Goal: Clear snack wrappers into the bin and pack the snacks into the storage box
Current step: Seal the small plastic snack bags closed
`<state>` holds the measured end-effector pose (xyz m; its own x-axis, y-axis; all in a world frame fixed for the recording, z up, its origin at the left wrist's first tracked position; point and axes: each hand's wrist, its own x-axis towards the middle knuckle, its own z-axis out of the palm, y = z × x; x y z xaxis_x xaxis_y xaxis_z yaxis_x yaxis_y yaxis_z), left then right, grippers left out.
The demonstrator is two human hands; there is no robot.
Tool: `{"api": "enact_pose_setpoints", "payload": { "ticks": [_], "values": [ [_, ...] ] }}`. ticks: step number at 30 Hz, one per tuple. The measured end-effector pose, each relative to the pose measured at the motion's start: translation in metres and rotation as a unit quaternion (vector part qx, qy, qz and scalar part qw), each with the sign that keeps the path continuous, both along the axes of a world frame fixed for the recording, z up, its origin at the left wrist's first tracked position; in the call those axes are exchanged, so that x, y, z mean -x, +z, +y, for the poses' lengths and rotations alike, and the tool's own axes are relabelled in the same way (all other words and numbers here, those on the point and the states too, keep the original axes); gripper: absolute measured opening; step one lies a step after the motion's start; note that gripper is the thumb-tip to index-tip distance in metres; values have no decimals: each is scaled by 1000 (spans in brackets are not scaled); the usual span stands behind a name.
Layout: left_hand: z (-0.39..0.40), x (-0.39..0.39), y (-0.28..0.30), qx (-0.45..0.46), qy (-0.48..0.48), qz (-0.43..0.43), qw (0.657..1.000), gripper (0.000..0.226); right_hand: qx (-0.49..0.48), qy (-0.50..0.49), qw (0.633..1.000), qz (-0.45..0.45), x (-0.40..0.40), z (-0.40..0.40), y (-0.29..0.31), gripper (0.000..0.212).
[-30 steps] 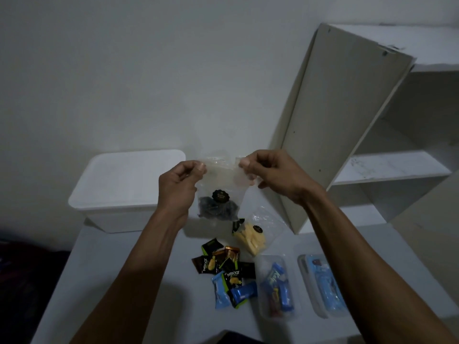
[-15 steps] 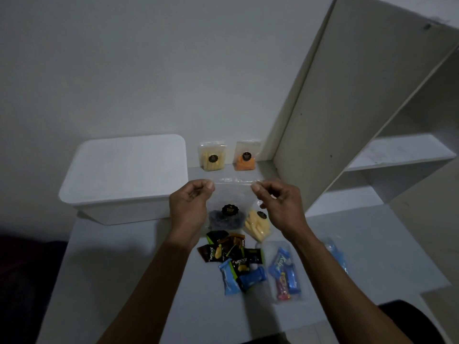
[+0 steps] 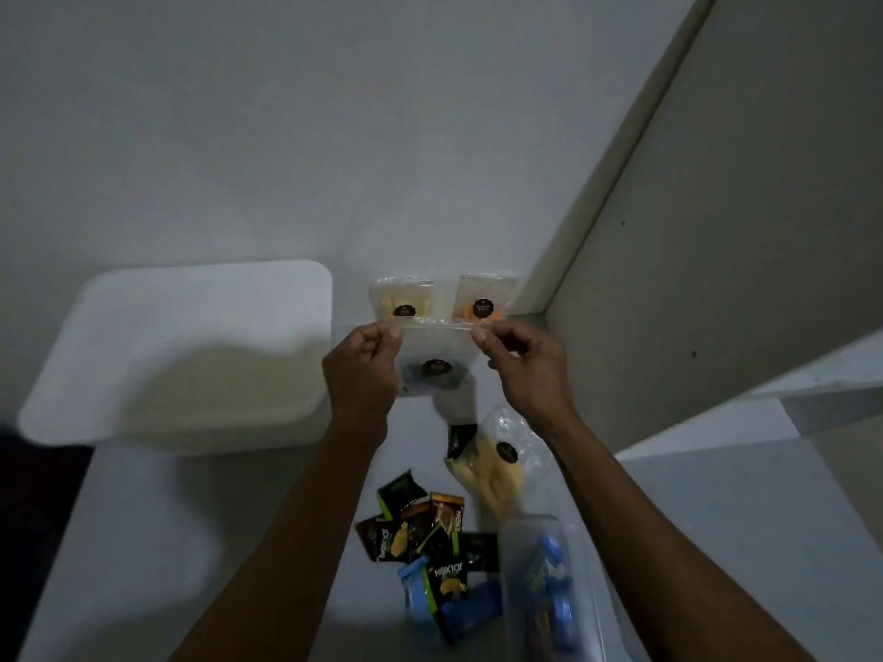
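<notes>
The left hand (image 3: 360,375) and the right hand (image 3: 528,370) are each pinching a top corner of a clear zip bag of dark snacks (image 3: 436,370), fingers closed on its upper edge, holding it upright above the white counter (image 3: 153,542). Behind it, a bag of yellow snacks (image 3: 403,301) and a bag of orange snacks (image 3: 483,298) are leaning against the wall, while the closed white storage box (image 3: 181,351) is sitting to the left. Nearer the person, another bag of pale yellow sticks (image 3: 492,463), a heap of Nextar packets (image 3: 425,532), blue wrapped snacks (image 3: 470,613) and a clear tub (image 3: 549,590) are lying on the counter.
</notes>
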<state>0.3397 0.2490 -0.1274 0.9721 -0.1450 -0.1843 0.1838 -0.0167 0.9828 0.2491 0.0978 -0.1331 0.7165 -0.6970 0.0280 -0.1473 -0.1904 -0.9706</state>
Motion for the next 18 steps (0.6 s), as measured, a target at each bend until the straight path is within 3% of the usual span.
{"api": "enact_pose_setpoints", "payload": {
  "ticks": [9,15,18],
  "values": [
    [-50,-69,-61,-30,114,41,992,15,-42,19,999,18,-89,-40,-68,12],
    [-63,-103,-96,-57,152,41,986,5,-52,24,998,24,-125,-47,-91,6],
    [-68,-115,-102,-71,163,30,984,6,-62,15,998,29,-139,-46,-94,25]
  ]
}}
